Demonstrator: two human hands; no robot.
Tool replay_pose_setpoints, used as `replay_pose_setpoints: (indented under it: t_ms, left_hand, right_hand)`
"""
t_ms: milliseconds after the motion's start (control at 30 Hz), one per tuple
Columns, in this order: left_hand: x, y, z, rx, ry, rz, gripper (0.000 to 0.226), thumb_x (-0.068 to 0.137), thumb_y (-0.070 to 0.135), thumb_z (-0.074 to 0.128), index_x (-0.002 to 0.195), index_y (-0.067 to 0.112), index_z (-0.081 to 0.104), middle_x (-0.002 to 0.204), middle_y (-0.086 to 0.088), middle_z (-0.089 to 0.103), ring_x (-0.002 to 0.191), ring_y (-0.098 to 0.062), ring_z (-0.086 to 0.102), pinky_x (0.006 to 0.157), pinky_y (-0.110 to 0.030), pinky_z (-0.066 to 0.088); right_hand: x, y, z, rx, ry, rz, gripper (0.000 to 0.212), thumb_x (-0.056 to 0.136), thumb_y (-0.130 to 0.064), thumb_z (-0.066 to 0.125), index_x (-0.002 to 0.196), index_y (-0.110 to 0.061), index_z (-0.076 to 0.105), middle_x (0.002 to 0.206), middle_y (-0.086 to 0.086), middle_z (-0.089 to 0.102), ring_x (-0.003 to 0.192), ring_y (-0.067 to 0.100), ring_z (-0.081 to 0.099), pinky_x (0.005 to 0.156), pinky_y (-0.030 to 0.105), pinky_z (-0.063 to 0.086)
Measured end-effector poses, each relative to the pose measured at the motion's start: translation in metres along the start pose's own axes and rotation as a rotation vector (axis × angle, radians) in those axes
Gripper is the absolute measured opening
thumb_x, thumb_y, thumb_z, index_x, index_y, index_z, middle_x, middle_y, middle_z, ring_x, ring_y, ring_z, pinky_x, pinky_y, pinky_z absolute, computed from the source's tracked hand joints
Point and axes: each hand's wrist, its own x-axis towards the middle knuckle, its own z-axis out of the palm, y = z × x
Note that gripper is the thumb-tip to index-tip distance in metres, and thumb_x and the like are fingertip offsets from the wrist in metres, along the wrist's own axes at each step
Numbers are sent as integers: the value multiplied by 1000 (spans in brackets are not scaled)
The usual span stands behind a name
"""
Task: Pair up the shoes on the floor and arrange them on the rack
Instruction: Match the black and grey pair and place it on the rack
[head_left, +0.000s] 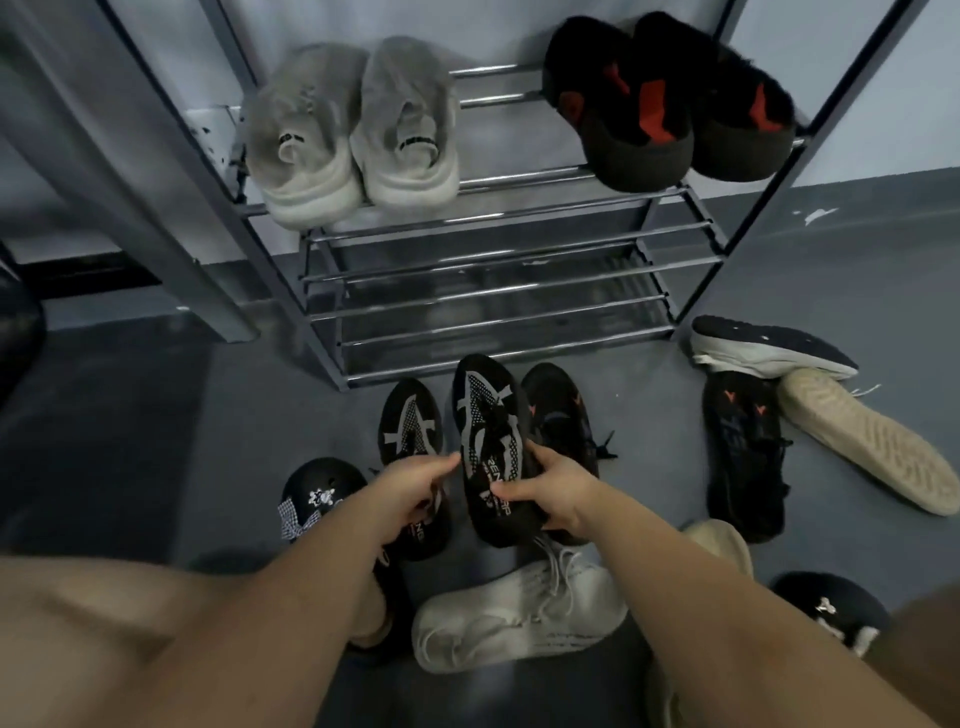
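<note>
Now pairing the black-and-white knit shoes in front of the rack (519, 312).

Right hand (550, 493) is gripping one black knit shoe (488, 447) by its soft, light midsection, fingers curling around it; left hand (410, 493) is closing on its mate (410, 431), lying just beyond those fingertips on the floor.

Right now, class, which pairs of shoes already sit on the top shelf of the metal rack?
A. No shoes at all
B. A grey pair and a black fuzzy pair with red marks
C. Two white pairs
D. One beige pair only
B: on the top shelf of the metal rack, a grey pair of sneakers stands on the left and a black fuzzy pair with red marks on the right.
</note>
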Motion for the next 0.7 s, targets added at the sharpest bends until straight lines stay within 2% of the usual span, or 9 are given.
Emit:
replay_pose_setpoints:
  t_ms: [100, 167, 233, 367, 467, 533, 633, 667, 700]
  left_hand:
    - [20, -6, -22, 85, 120, -43, 56, 90, 27, 61, 139, 7, 44, 137, -14, 51, 127, -30, 47, 109, -37, 35]
    - [34, -12, -29, 127, 151, -120, 57, 90, 24, 60, 140, 5, 41, 138, -15, 50, 127, -30, 47, 108, -37, 37]
    - [51, -21, -27, 154, 221, -184, 57, 91, 22, 59, 139, 0, 39, 138, -18, 49, 126, -32, 47, 104, -35, 39]
    - [77, -39, -12, 147, 334, -289, 67, 89, 37, 57, 140, 1, 37, 139, -18, 44, 123, -32, 47, 102, -33, 42]
    - [89, -49, -14, -36, 365, -328, 78, 78, 35, 69, 140, 0, 35, 139, -17, 44, 121, -33, 49, 100, -35, 44]
    - [96, -57, -19, -264, 303, -318, 96, 56, 31, 82, 138, 1, 40, 133, -16, 53, 117, -33, 54, 102, -40, 45]
    - [133, -97, -21, -520, 241, -321, 121, 17, 34, 85, 130, 9, 50, 120, -13, 64, 105, -32, 62, 96, -48, 48]
    - [127, -94, -19, -563, 236, -317, 121, 17, 35, 88, 128, 11, 49, 120, -12, 63, 105, -32, 62, 95, -50, 48]
    - [115, -85, -17, -580, 253, -300, 112, 29, 33, 91, 130, 12, 45, 123, -11, 61, 107, -32, 61, 95, -51, 48]
  right_hand:
    - [23, 12, 9, -17, 68, 7, 96, 70, 0, 79, 150, -17, 27, 131, 9, 59, 114, 27, 60, 90, 39, 53]
    - [30, 17, 12, -57, 99, 9, 96, 72, 0, 78, 150, -14, 23, 134, 10, 56, 118, 26, 57, 100, 37, 47]
    - [39, 20, 14, -69, 127, 1, 92, 74, 1, 76, 150, -12, 24, 135, 10, 55, 121, 25, 54, 103, 35, 44]
    - [63, 26, 15, -39, 169, 0, 95, 73, 1, 77, 150, -14, 24, 138, 9, 53, 124, 25, 52, 108, 41, 41]
    - [74, 35, 19, -34, 173, 12, 91, 73, -1, 77, 148, -20, 30, 131, 7, 59, 119, 25, 56, 107, 42, 43]
    - [79, 42, 22, -41, 167, 35, 88, 75, -1, 76, 148, -22, 30, 129, 7, 60, 118, 25, 57, 106, 41, 43]
    - [87, 49, 20, -123, 160, 46, 91, 78, -7, 75, 150, -28, 23, 130, 6, 59, 122, 24, 55, 108, 40, 41]
    - [89, 49, 18, -152, 147, 51, 93, 78, -9, 75, 150, -32, 20, 131, 5, 59, 123, 23, 54, 109, 41, 40]
    - [91, 48, 17, -159, 133, 65, 94, 79, -11, 74, 150, -35, 18, 132, 4, 58, 124, 23, 53, 108, 42, 41]
